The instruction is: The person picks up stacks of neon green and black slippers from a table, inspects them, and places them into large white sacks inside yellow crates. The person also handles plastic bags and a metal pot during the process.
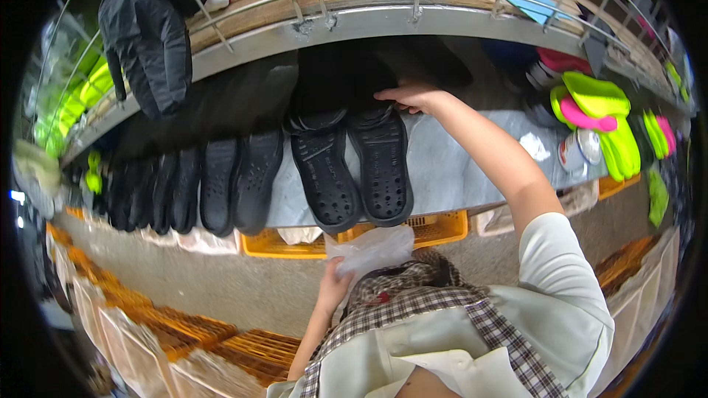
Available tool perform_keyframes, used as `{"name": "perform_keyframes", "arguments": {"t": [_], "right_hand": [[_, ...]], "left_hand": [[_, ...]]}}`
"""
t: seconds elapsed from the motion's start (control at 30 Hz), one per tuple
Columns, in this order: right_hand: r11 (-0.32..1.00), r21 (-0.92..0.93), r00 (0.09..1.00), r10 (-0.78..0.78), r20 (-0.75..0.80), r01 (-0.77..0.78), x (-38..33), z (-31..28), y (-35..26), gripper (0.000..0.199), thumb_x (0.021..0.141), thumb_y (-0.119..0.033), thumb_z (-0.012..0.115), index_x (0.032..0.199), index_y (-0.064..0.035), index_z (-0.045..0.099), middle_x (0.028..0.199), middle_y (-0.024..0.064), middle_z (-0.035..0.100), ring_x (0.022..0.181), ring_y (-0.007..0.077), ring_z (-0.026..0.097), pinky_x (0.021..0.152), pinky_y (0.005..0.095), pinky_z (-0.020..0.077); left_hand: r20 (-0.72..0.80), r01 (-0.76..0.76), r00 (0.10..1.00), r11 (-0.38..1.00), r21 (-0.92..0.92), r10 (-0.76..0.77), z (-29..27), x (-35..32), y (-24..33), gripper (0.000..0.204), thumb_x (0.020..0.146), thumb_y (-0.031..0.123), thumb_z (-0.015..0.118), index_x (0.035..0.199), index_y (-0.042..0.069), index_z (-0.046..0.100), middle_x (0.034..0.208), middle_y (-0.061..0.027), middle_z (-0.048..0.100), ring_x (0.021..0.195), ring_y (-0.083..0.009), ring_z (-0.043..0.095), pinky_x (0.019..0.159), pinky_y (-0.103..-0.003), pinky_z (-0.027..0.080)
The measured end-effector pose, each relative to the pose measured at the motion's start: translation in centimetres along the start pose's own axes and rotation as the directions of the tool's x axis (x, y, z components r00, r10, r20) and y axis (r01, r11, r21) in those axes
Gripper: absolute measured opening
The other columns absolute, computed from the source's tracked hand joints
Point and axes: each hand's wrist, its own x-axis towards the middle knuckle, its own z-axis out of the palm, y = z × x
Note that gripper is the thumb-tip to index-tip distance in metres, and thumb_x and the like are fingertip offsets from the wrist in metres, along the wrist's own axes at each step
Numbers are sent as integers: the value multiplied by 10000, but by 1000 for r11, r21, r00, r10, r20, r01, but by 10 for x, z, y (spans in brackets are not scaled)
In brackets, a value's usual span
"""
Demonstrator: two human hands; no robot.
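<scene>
Two black slippers lie side by side across the grey worktop: a left one [324, 180] and a right one [384, 173]. Their holed footbeds face up, and their far ends sink into dark shadow. My right hand [413, 96] reaches to the far end of the right slipper, its fingers closed at the dark edge there; the exact grip is partly lost in the shadow. Close to my body, my left hand [336, 280] pinches a clear plastic bag [376, 249], which hangs crumpled in front of the worktop's near edge.
More black slippers [219, 184] stand in a row at the left. On the right are a white can [579, 149] and neon yellow and pink footwear pieces [622, 140]. A wire-railed shelf [383, 18] runs above the back. Orange crates [440, 228] sit below the worktop and behind me.
</scene>
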Motion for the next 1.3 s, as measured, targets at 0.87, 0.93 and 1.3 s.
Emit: {"name": "perform_keyframes", "arguments": {"t": [0.87,0.93,1.3], "right_hand": [[282,812,711,-392,584,-511,-165,-57,154,409,750,-123,532,1103,83,545,1037,212,631,913,347,627,861,437,506],[297,746,566,-504,652,-595,-186,-45,163,459,720,-108,528,1131,97,530,1059,230,622,938,360,623,876,440,498],[419,553,275,-559,782,-721,-256,20,166,582,662,-64,524,1215,111,474,1146,275,573,996,398,601,904,464,484]], "left_hand": [[-711,-72,600,861,-504,-366,208,-218,4,201,870,89,612,1019,14,499,713,-40,630,477,-52,458,441,-200,377],[-716,-82,598,861,-501,-360,206,-233,-1,153,899,144,585,937,3,541,717,-45,639,490,-55,469,453,-202,387],[-766,-222,520,806,-548,-378,215,-293,-27,203,911,185,576,838,-3,605,744,21,548,677,-60,452,625,-227,391]]}}
